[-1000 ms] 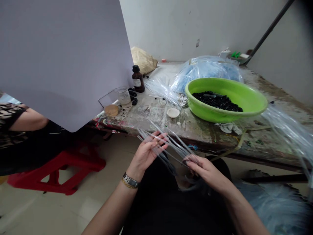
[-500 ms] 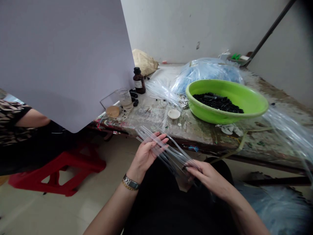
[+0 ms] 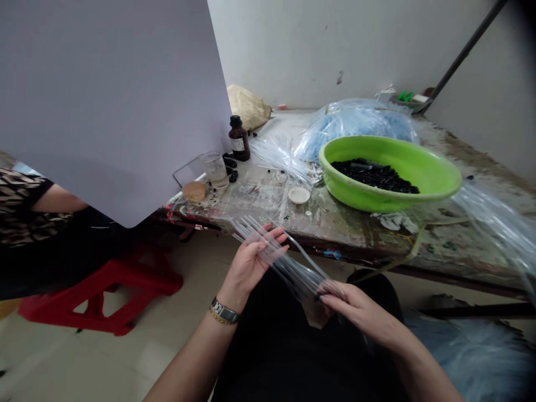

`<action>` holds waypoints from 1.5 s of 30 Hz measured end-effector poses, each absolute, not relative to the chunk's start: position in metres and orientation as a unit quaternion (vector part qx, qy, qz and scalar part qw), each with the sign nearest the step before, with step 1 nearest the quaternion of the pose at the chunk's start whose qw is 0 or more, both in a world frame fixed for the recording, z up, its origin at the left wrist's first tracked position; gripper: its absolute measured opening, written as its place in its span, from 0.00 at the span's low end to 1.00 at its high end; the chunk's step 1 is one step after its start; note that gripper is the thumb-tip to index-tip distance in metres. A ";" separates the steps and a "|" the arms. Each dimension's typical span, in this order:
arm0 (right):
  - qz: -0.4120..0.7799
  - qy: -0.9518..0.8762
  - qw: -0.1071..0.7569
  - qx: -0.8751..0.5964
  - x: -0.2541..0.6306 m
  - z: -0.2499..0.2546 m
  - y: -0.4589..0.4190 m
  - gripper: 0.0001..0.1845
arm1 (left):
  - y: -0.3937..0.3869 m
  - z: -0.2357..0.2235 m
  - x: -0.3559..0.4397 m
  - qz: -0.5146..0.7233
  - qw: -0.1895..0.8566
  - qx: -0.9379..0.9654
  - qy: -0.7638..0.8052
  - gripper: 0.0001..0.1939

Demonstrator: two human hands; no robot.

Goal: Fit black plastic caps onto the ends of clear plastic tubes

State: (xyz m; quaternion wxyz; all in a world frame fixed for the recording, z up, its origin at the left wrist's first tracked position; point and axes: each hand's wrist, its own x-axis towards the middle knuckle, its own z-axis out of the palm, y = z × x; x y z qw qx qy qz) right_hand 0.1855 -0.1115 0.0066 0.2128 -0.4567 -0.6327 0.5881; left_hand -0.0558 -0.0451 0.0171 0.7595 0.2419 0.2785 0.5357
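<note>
A bundle of thin clear plastic tubes (image 3: 293, 268) stretches between my two hands, above my lap and just in front of the table edge. My left hand (image 3: 253, 259), palm up with a watch at the wrist, has its thumb across the tubes near their far ends and its fingers beneath them. My right hand (image 3: 345, 301) is closed round the other part of the bundle, the thumb pressing on top. A small dark thing shows at the right fingertips; I cannot make out what it is. One tube bows upward away from the rest.
On the worn table (image 3: 255, 204) stand a green basin (image 3: 389, 195) of small black pieces, a brown bottle (image 3: 239, 139), a glass cup (image 3: 215, 170) and a white dish (image 3: 298, 195). Bagged tubes (image 3: 355, 123) lie behind. A grey panel (image 3: 113, 111) partly hides another person beside a red stool (image 3: 92, 304).
The tubes have shifted slightly between my hands and fan out a little differently. My hands stay nearly in place, both still on the bundle.
</note>
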 end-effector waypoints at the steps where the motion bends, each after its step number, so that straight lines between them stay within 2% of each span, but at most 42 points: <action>1: 0.579 -0.635 0.218 -0.463 0.186 0.006 -0.111 0.15 | -0.046 0.017 -0.056 0.531 0.764 0.245 0.272 0.21; 11: 0.573 -0.622 0.232 -0.480 0.185 -0.002 -0.111 0.18 | -0.050 0.019 -0.047 0.526 0.768 0.245 0.272 0.19; 19: 0.587 -0.605 0.240 -0.481 0.183 -0.005 -0.115 0.16 | -0.051 0.013 -0.044 0.545 0.768 0.205 0.266 0.14; 32: 0.511 -0.692 0.156 -0.485 0.178 0.003 -0.116 0.07 | -0.043 0.001 -0.041 0.557 0.753 0.076 0.341 0.08; 36: 0.525 -0.682 0.154 -0.486 0.177 0.002 -0.116 0.06 | -0.040 -0.008 -0.035 0.585 0.724 0.016 0.367 0.12; 41: 0.550 -0.662 0.163 -0.483 0.180 -0.004 -0.118 0.17 | -0.038 -0.015 -0.030 0.595 0.714 0.014 0.369 0.24; 45: 0.540 -0.669 0.164 -0.483 0.182 -0.006 -0.119 0.19 | -0.037 -0.015 -0.031 0.608 0.709 0.037 0.354 0.30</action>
